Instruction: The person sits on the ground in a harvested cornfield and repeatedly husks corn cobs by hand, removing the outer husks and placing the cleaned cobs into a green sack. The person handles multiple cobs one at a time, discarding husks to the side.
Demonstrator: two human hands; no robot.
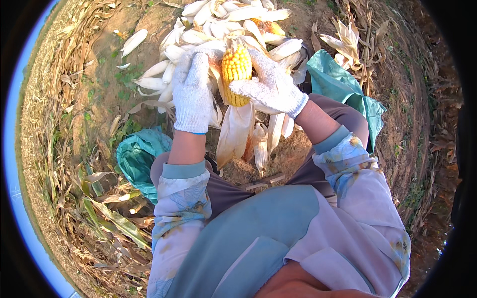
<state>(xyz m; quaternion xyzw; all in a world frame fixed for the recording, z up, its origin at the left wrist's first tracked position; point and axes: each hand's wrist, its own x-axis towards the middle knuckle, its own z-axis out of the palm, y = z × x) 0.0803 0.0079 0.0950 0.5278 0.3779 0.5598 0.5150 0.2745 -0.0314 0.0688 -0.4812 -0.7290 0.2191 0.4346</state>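
Note:
Both hands wear white knitted work gloves. Between them stands an ear of yellow corn with its kernels bare and pale husk leaves hanging below it. My right hand grips the ear from the right, its thumb across the kernels. On the ear's left, my left hand is at the husk beside it; its fingertips are partly hidden, so whether it pinches the husk is unclear. Just beyond the hands lies a pile of corn ears in pale husks, one showing orange kernels at its right.
Green plastic sacking covers each knee, left and right. A lone husked-over ear lies on the soil at upper left. Dry corn stalks and leaves litter the left side, with an open husk at upper right.

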